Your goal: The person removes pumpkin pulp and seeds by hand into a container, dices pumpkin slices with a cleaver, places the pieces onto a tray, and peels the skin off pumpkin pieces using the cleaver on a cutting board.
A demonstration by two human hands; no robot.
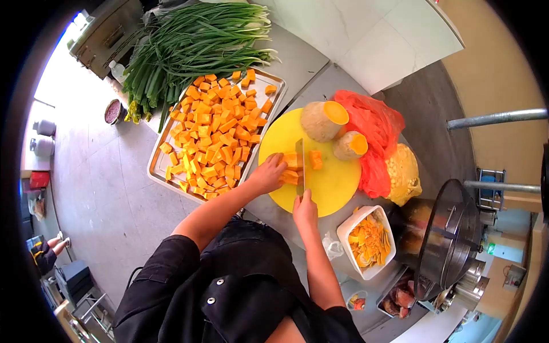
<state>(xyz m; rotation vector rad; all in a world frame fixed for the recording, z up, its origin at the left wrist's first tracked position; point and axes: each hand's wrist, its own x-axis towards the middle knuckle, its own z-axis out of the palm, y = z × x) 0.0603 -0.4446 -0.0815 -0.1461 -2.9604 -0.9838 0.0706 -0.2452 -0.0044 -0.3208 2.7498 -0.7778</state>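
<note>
The orange squash strips (pixel 290 162) lie on the round yellow board (pixel 337 186), directly under the left hand (pixel 270 172), whose bent fingers press on them, probably to keep them together and steady. The right hand's grip is closed around the handle of the knife (pixel 301 155); the blade stands across the strips just beside the left fingertips, most likely to part them crosswise. Past the blade, a cut chunk (pixel 315 160) lies apart from both hands. Two squash pieces (pixel 323 122) with skin on rest farther across the board, seemingly set aside to leave room for cutting. Left of the board, cubes (pixel 214 131) cover much of a metal tray (pixel 261 84), near the left forearm and so handy for loading. On the right, peelings (pixel 369 240) fill a white tub (pixel 344 233) on the table (pixel 303 86), apparently kept away from the cubes.
</note>
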